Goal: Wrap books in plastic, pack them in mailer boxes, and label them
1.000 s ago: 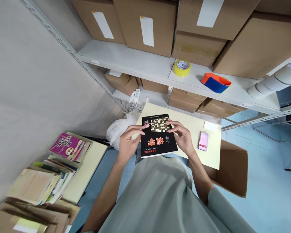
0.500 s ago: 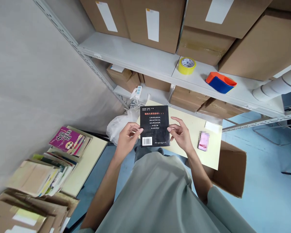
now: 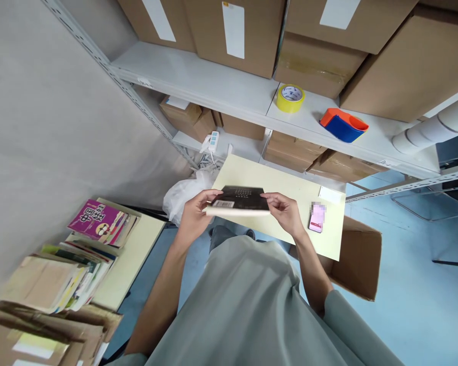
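Note:
A black book (image 3: 242,198) is held between my two hands above the near edge of the cream table (image 3: 278,178). It is tilted so its pale page edge faces me, and a white barcode shows at the left of its cover. My left hand (image 3: 197,211) grips the left side, thumb and fingers closed on it. On the opposite side, my right hand (image 3: 284,209) pinches the book's edge. A phone (image 3: 317,217) with a pink screen lies on the table, right of my right hand.
Stacked books (image 3: 99,221) and flattened cardboard (image 3: 41,330) occupy a side table at left. An open carton (image 3: 356,259) stands on the floor at right. Ahead, a shelf (image 3: 198,76) bears boxes, yellow tape (image 3: 290,98) and an orange-blue tape dispenser (image 3: 343,125). A white plastic bag (image 3: 189,195) sits left of the table.
The book has tipped from showing its full back cover to lying nearly edge-on. My right fingers, spread before, have closed on its side. The view has shifted slightly.

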Motion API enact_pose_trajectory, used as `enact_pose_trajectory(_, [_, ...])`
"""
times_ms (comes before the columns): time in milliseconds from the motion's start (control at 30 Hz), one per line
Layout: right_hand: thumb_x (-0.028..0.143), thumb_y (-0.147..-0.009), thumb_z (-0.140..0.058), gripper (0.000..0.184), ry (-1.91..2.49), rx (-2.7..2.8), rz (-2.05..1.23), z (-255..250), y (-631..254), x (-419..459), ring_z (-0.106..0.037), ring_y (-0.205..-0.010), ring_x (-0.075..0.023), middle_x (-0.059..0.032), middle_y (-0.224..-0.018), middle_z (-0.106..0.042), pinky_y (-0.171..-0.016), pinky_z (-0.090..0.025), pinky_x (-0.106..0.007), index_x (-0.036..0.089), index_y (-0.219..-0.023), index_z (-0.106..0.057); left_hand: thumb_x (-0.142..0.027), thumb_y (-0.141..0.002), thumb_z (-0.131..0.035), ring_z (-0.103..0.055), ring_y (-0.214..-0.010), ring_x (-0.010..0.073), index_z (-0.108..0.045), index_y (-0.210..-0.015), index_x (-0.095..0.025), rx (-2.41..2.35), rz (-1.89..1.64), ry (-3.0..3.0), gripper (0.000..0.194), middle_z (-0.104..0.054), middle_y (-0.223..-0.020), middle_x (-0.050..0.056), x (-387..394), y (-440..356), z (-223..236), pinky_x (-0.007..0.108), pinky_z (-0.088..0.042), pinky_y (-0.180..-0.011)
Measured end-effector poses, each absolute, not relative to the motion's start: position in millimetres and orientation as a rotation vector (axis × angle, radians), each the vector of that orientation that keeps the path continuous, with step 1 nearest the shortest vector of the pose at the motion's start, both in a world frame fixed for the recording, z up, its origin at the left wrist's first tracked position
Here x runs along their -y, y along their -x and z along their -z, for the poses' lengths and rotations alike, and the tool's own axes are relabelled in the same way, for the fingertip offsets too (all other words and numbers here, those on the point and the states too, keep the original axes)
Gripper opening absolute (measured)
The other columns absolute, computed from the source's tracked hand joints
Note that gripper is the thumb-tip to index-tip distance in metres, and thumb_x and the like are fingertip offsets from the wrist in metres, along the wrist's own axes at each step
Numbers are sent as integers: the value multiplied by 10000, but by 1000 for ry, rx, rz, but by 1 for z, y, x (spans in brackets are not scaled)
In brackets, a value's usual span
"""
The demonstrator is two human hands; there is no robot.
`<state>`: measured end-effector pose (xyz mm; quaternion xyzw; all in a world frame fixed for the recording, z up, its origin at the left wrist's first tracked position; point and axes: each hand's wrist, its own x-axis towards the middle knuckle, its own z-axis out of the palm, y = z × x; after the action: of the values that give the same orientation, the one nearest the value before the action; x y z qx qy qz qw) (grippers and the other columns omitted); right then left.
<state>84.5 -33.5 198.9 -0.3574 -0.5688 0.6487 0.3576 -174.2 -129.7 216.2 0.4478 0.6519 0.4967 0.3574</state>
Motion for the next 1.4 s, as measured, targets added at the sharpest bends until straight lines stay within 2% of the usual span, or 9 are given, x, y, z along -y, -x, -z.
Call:
enact_pose_trajectory(133, [648,-876,-814,455,981,1438,-1750,-210,-79,36,-701,-524,-176,6,-628,-716,-440,-549,-258,220,-938,-673,-550,-901,-769,-540,-568,133,-612,-778,-222,-1752,-1238,-1151,384,-577,-611,-39,126,168,-231,263,-434,-575])
enact_pose_trajectory(267, [717,-862,-798,518,1009,1422,-1789,-210,-76,37,-669,-458,-171,30,-553,-670,-402,-517,-251,229,-885,-628,-582,-938,-731,-411,-474,109,-561,-747,-232,-1728,-1243,-1173,433,-440,-527,-77,122,163,-240,269,-341,-507])
enact_pose_trajectory(433, [734,-864,-788,532,996,1412,-1789,-200,-75,37,-707,-513,-182,20,-598,-703,-440,-533,-248,239,-916,-597,-661,-929,-722,-545,-511,132,-664,-846,-223,-1779,-1264,-1114,450,-555,-580,-45,123,160,-233,263,-400,-501])
enact_pose_trajectory(667, [789,-984,-569,587,1001,1393,-1870,-171,-78,41,-744,-722,-184,-57,-882,-763,-649,-636,-319,215,-1038,-680,-840,-1004,-364,-723,-673,202,-783,-1061,-154,-1776,-1249,-849,806,-802,-943,124,136,165,-205,291,-539,-523])
enact_pose_trajectory(900, [642,-940,-713,501,1165,1491,-1740,-98,-74,46,-651,-709,-165,34,-737,-661,-728,-608,-316,226,-1219,-694,-649,-778,-846,-790,-922,256,-775,-1104,-195,-1764,-1109,-826,564,-824,-1005,97,134,171,-137,371,-647,-829])
enact_pose_trajectory(1033, [647,-898,-723,507,1320,1470,-1676,-63,-54,52,-752,-1002,-238,-83,-1083,-788,-870,-649,-384,238,-1196,-704,-595,-775,-841,-802,-951,269,-756,-1170,-175,-1784,-1088,-714,583,-823,-1031,120,132,172,-98,422,-654,-906])
enact_pose_trajectory(1133, [677,-887,-712,528,1418,1404,-1708,-56,-27,60,-751,-1156,-286,-139,-1283,-770,-898,-661,-412,237,-1178,-726,-536,-818,-822,-807,-959,275,-766,-1234,-174,-1881,-1041,-700,554,-830,-1063,121,129,169,-81,439,-654,-934])
enact_pose_trajectory(1267, [692,-904,-691,467,1467,1366,-1773,-58,10,73,-778,-924,-272,-84,-1001,-808,-773,-643,-362,241,-1019,-738,-405,-927,-753,-814,-942,275,-758,-1326,-231,-1937,-899,-970,435,-844,-1067,98,127,158,-67,452,-651,-942])
enact_pose_trajectory(1400, [728,-934,-597,529,1598,1415,-1651,-48,26,78,-647,-660,-206,-14,-661,-662,-611,-552,-304,247,-712,-588,-283,-975,-692,-813,-997,288,-747,-1369,-270,-1926,-729,-1283,397,-840,-1114,98,125,157,-51,429,-647,-935])
